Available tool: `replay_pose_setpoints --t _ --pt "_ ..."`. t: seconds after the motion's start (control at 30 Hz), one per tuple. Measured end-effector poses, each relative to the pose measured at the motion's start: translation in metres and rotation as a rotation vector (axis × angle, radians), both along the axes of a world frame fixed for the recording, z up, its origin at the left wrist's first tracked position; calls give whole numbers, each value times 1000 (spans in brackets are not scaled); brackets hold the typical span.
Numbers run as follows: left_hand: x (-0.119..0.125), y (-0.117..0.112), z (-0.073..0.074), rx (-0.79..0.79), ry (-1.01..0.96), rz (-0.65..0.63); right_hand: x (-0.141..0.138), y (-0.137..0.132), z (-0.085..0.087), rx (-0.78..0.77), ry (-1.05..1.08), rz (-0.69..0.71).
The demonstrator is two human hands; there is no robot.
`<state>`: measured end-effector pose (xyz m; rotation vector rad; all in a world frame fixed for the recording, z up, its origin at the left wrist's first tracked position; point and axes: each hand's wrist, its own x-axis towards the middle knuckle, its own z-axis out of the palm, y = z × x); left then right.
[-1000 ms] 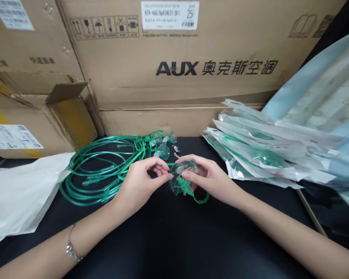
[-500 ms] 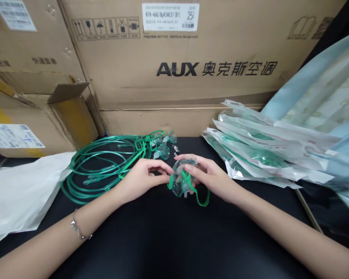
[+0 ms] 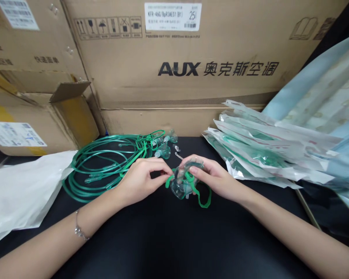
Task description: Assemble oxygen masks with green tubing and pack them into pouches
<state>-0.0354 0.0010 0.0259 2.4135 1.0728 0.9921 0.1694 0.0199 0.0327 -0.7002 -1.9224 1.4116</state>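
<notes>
A clear, green-tinted oxygen mask (image 3: 178, 188) is held above the black table, in the middle of the view. My right hand (image 3: 213, 176) grips its right side, thumb on the near face and fingers behind. From the mask hangs a green elastic strap (image 3: 205, 204), looping below my right hand. My left hand (image 3: 147, 178) pinches the strap's other end at the mask's left edge, thumb against forefinger. Behind my left hand lie coiled green tubes (image 3: 87, 170) and several small clear masks (image 3: 163, 151) with green straps.
Sealed white and clear packages (image 3: 267, 151) are piled at the right. A white plastic bag (image 3: 26, 190) lies at the left. A large cardboard box (image 3: 119, 77) stands across the back, and a smaller open carton (image 3: 55, 124) sits at the left. A small clear piece (image 3: 177, 148) lies behind the mask.
The mask has tilted slightly and shifted a little right with my right hand. My left hand now pinches the strap end, which sticks out a bit further left.
</notes>
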Motion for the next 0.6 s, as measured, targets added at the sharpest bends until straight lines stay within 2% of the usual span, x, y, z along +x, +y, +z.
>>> replay_pose_setpoints --t 0.13,0.27,0.37,0.47,0.6 --pt "-3 1 6 39 63 12 1 -1 1 57 -6 37" --pt "-3 0 10 47 109 28 2 -1 0 45 33 128" --pt "-2 -2 13 39 78 -62 3 1 0 8 37 113" --pt "-1 -3 16 -45 10 -131 2 3 0 -9 47 59" --pt "0 -6 16 -180 -48 -61 1 4 -2 -1 26 49"
